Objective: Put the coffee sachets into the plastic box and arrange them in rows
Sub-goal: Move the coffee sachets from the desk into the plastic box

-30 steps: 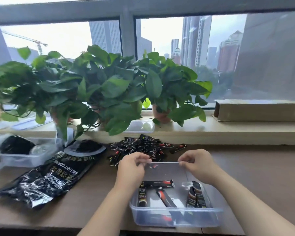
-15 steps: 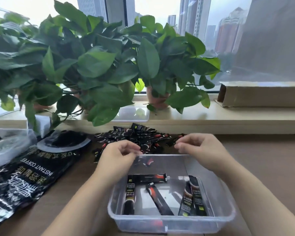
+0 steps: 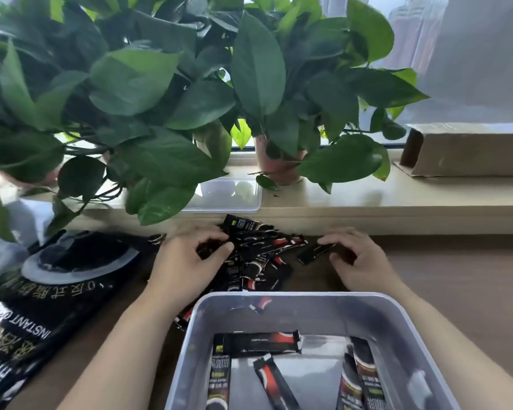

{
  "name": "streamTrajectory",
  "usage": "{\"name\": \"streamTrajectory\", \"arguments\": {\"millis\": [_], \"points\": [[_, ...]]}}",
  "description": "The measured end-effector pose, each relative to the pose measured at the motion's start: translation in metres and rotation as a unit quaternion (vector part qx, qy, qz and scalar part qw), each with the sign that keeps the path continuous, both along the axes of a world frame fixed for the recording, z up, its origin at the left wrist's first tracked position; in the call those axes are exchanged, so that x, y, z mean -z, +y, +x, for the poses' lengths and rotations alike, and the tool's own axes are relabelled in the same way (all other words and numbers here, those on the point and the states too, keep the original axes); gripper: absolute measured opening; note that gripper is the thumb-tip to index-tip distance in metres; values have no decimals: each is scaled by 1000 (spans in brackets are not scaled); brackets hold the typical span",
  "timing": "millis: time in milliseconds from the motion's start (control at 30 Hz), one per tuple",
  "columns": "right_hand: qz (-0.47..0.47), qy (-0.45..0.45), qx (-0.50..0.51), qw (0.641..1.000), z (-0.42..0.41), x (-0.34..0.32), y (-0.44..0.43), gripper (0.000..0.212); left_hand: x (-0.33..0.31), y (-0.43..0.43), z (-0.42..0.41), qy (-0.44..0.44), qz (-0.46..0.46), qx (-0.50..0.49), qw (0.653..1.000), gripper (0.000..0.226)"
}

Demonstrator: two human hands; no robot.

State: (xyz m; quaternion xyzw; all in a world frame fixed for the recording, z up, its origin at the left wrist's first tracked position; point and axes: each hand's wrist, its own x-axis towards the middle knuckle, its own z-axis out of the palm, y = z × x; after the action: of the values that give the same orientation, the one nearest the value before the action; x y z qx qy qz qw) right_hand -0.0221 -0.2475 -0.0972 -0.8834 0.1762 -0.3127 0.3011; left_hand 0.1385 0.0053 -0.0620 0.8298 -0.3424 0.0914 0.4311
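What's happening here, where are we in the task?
A person is sorting sachets at a brown wooden desk. The left hand pinches into the pile of black-and-red coffee sachets behind the clear plastic box. The right hand pinches a single black sachet at the pile's right edge. Five boxed sachets lie at mixed angles, not yet in rows.

Both hands have left the far rim of the plastic box (image 3: 293, 295) and reached farther out, to the pile of coffee sachets (image 3: 258, 258) beyond it. The left hand (image 3: 187, 261) now curls fingers and thumb into the pile's left part, while the right hand (image 3: 359, 261) pinches 1 black sachet (image 3: 314, 252) at its right edge. The view has drawn nearer and lower
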Motion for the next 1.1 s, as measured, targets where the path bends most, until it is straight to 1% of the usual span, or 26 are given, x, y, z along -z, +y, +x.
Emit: {"name": "streamTrajectory", "arguments": {"millis": [67,100,167,200,233,300,400,500,667,800,933,1033,1100], "points": [[-19,43,-23,999,2,2,-2,42,4,3,1,-55,30,-7,998,25],[-27,66,-36,997,4,3,-3,46,5,3,2,-68,44,-12,997,32],[-59,131,-47,988,6,5,-3,62,8,3,5,-73,73,-11,995,38],[-79,164,-48,982,8,5,-3,67,9,2,6,-70,88,-4,994,38],[-94,191,-42,976,9,6,-3,67,11,2,6,-67,106,3,992,37],[-106,212,-21,971,10,6,-2,54,12,1,5,-74,128,4,989,34],[-105,167,-12,980,7,6,-2,35,10,2,4,-98,117,-12,988,28],[-97,136,-8,986,3,5,-1,24,5,5,0,-104,100,-22,989,25],[-65,92,9,994,-1,4,3,18,1,8,0,-117,41,-17,992,22],[-40,84,11,996,-2,2,3,15,-5,9,-5,-124,-21,-37,991,17],[-35,95,2,995,-3,3,4,12,-12,10,-11,-99,-90,-38,990,13],[-32,99,3,995,-4,2,4,11,-17,12,-15,-59,-143,-15,988,18],[-28,102,2,994,-4,1,4,12,-22,13,-18,-29,-200,1,979,21]]}}
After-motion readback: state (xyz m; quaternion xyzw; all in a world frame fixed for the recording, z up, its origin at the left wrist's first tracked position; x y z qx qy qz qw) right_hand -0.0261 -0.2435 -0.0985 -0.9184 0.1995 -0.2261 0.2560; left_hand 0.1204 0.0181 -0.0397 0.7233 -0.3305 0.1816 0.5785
